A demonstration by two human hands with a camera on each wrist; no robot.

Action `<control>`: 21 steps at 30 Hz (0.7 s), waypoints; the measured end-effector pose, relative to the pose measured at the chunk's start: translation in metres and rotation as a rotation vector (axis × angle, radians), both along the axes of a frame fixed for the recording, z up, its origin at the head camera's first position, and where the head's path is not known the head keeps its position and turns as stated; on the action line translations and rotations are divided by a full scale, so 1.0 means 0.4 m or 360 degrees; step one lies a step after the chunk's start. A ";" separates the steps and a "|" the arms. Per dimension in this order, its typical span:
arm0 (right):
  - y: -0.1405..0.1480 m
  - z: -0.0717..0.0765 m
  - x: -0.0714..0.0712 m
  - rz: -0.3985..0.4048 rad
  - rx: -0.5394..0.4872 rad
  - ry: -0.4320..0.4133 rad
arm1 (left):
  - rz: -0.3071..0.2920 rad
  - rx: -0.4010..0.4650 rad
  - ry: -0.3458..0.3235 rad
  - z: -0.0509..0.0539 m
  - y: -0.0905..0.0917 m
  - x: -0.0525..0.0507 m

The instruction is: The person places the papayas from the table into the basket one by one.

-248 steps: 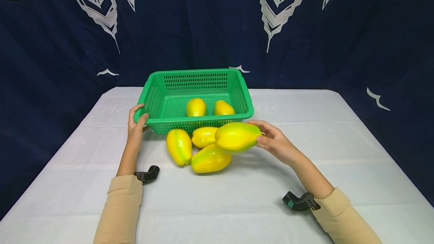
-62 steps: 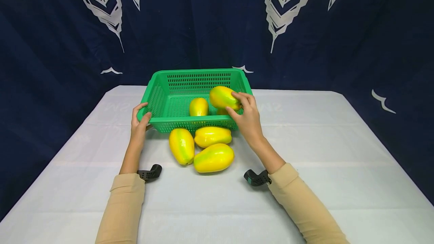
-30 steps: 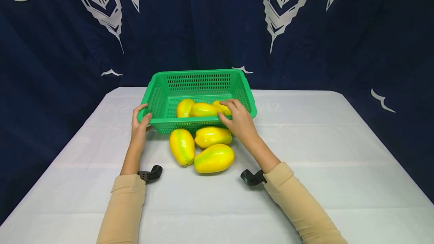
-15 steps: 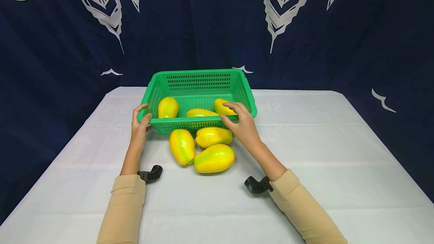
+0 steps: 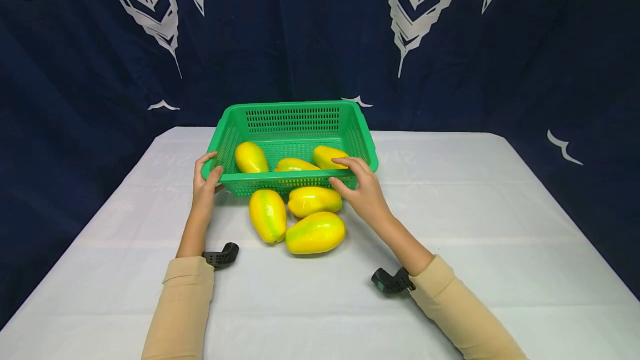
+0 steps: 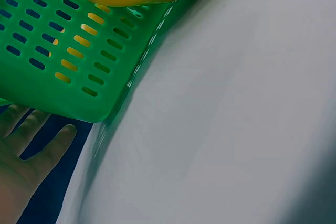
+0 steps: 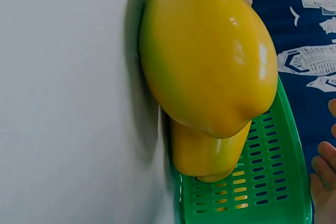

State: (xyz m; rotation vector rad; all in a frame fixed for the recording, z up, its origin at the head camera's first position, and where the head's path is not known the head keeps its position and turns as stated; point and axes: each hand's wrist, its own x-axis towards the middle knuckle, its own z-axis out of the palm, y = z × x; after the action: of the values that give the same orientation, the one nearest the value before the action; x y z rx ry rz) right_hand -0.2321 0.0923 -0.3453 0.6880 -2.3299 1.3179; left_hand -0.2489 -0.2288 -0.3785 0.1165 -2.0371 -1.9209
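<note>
A green plastic basket [image 5: 300, 176] stands toward the back of the table, with three yellow papayas inside: one at left [image 5: 251, 158], one in the middle [image 5: 296, 165] and one at right [image 5: 327, 155]. My left hand [image 5: 204, 188] grips its left front corner, thumb on the rim. At the right front corner my right hand [image 5: 367, 193] has thumb and fingers apart, with nothing between them. Before the basket lie three more papayas: a left one [image 5: 268, 216], a back one [image 5: 314, 201] and a front one [image 5: 316, 233]. The right wrist view shows a papaya [image 7: 210, 51] up close.
A white cloth [image 5: 300, 304] covers the table. Behind it hangs a dark blue curtain [image 5: 300, 32] with white building prints. Black wrist cameras sit at the left wrist [image 5: 222, 255] and right wrist [image 5: 392, 281].
My right hand carried a papaya from the table into the basket and let go, then drew back slightly right and nearer. Papayas inside shifted, one leftward. My left hand stayed on the corner.
</note>
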 end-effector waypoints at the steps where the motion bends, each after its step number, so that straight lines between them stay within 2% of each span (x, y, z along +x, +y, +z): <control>1: 0.002 -0.001 0.002 0.0010 -0.0005 0.0005 | 0.0000 -0.0002 0.0001 0.000 0.000 0.000; 14: 0.030 -0.009 0.035 0.0086 0.0027 -0.0020 | -0.0022 -0.0039 0.0037 0.001 0.000 0.003; 21: 0.042 -0.015 0.057 0.0170 0.0031 -0.0009 | -0.0012 -0.0045 0.0035 -0.002 -0.003 0.002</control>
State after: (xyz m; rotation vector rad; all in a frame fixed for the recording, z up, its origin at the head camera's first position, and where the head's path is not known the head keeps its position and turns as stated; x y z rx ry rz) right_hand -0.2092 0.1093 -0.3514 0.8268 -2.3424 1.3451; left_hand -0.2483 -0.2298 -0.3792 0.0809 -2.0521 -1.8887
